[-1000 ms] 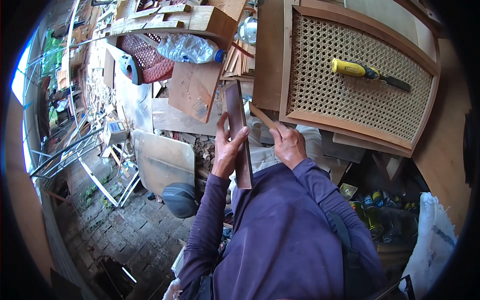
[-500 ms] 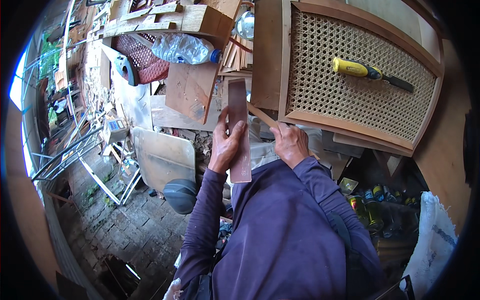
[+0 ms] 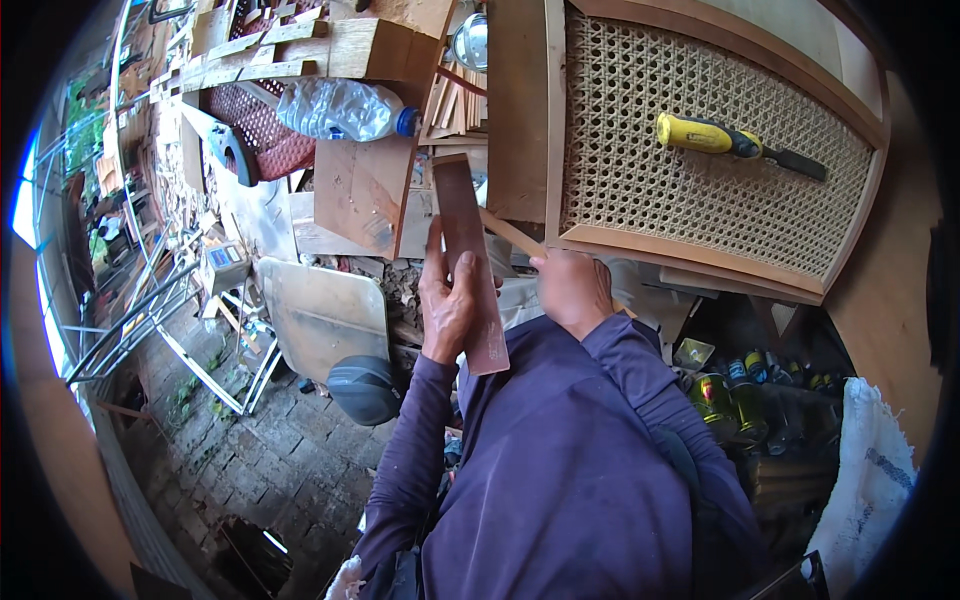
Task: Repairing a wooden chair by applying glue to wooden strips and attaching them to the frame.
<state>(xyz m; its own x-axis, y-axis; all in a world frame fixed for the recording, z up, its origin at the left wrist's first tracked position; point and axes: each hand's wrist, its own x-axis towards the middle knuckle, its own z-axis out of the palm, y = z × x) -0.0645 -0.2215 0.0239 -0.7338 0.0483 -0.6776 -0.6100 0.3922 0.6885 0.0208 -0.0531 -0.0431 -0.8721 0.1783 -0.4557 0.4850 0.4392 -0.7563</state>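
My left hand (image 3: 446, 305) is closed around a long, flat reddish-brown board (image 3: 463, 215), thumb across its face and fingers behind its left edge. The board stands tilted, its lower end near my lap. My right hand (image 3: 575, 290), smeared by motion, is wrapped round a thin light-wood strip (image 3: 512, 233). From that hand the strip slants up to the left, and its far end passes behind the board. A short piece of it shows below the hand. Whether strip and board touch I cannot tell.
At the right lies a wood-framed cane panel (image 3: 640, 215) with a yellow-handled chisel (image 3: 708, 135) on it. A plastic bottle (image 3: 345, 110) and a handsaw (image 3: 232, 150) are at upper left. Cans (image 3: 712, 400) stand at lower right. A dark rounded object (image 3: 362, 390) sits left of my arm.
The board has tilted, its top moving left and its lower end slightly right. Both hands have shifted a little left in the view, and the whole scene has moved slightly left too.
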